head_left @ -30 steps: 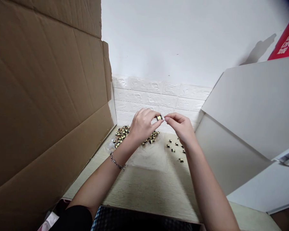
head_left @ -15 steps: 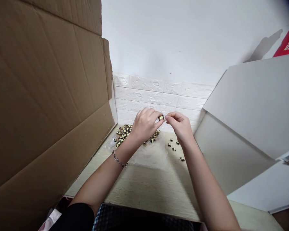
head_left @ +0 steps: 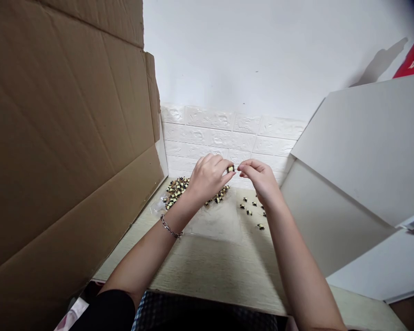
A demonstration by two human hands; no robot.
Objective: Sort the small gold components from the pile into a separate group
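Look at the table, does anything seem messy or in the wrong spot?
Yes, a few small black-and-cream parts lie scattered on the pale table, just right of the clear plastic sheet. They look odd because the others sit close together in a heap on that sheet.

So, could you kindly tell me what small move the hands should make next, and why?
I'd probably bring the right hand onto the small yellow-banded component, because the left hand pinches it above the heap of similar components, and the right fingertips sit just beside it.
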